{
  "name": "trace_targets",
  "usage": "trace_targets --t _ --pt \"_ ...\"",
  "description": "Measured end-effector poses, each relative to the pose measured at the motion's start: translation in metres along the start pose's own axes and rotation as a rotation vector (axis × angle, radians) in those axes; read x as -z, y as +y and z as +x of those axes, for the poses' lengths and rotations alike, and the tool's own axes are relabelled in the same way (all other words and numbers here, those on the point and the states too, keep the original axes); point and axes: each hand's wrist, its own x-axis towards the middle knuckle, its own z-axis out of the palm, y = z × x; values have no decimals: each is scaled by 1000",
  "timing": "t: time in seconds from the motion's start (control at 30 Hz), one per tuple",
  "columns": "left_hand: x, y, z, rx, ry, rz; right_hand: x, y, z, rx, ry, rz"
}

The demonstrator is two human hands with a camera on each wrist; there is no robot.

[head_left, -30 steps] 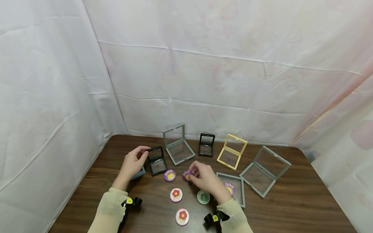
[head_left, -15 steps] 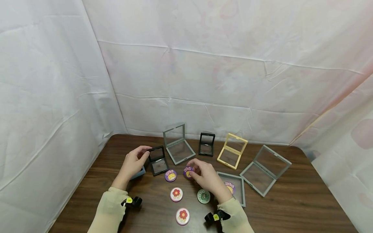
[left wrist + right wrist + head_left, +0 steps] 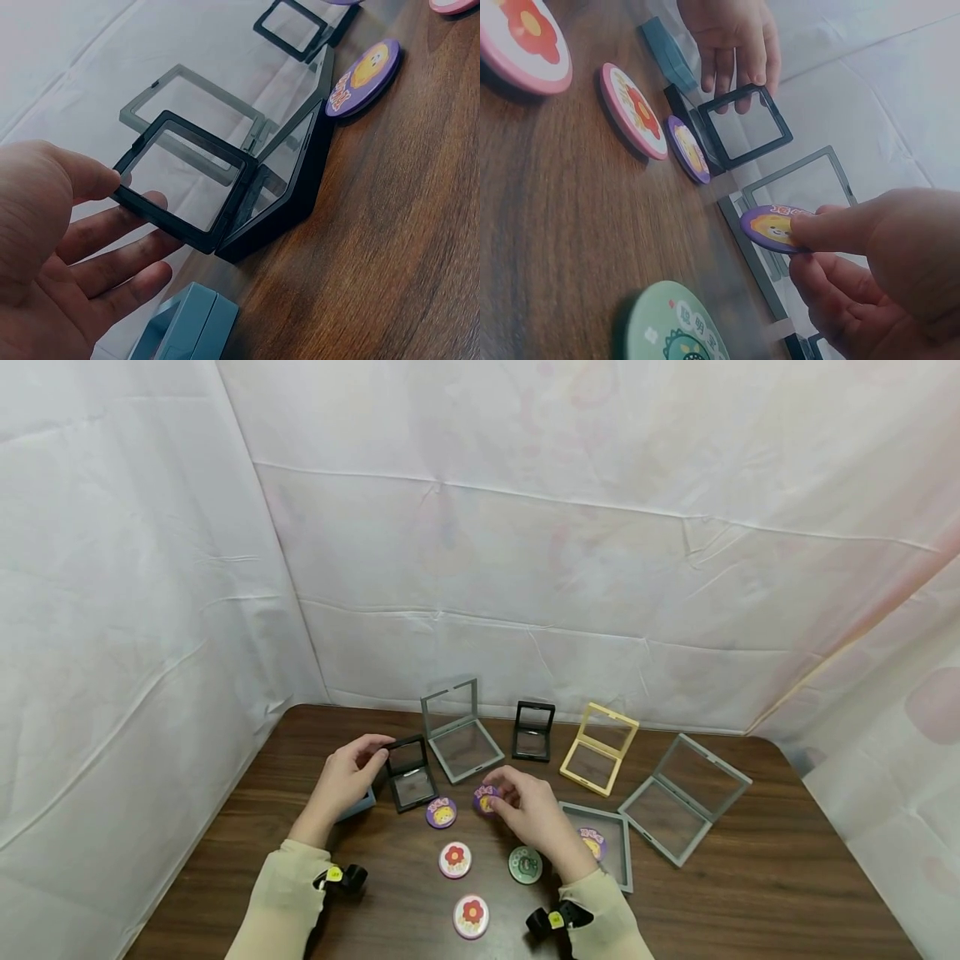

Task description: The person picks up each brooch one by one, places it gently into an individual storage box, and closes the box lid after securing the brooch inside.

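Note:
My left hand (image 3: pixel 347 779) pinches the raised lid of a small black display frame (image 3: pixel 274 225) between thumb and fingers. The frame stands hinged apart on the table, with clear film in both halves. Between thumb and fingertips, my right hand (image 3: pixel 529 810) holds a purple round badge (image 3: pixel 769 227) with a yellow cartoon face, lifted off the table. A second purple badge (image 3: pixel 441 812) lies by the black frame's front corner. Two white badges with red flowers, a nearer one (image 3: pixel 471 916) and a farther one (image 3: pixel 455 859), lie between my hands. Below my right hand is a green badge (image 3: pixel 525 865).
A blue frame (image 3: pixel 187 322) lies beside my left hand. Behind stand a grey frame (image 3: pixel 465 750), another black frame (image 3: pixel 532 745) and a yellow frame (image 3: pixel 590 767), all unfolded. To the right, a grey frame (image 3: pixel 626 860) lies by a purple badge (image 3: pixel 592 843), near a large unfolded frame (image 3: pixel 670 817).
The purple badge in my right hand has shifted slightly up and tilted a little. My left hand and the black frame have moved very slightly to the right.

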Motion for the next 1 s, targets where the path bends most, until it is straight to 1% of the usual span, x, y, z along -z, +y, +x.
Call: trace_targets --t 0.23,0.47,0.7,0.87,1.0 --pt "1 1 0 0 2 -9 -2 -2 1 -27 22 41" --pt "-2 0 1 -9 -9 -22 -7 -8 5 -44 25 78" --pt "-3 -2 2 0 -23 -26 -25 -21 21 -13 50 108" --pt "-3 1 1 4 -28 -35 -40 -25 34 -26 83 122" --pt "-3 2 -1 5 -28 -37 -47 -24 41 -42 90 138"
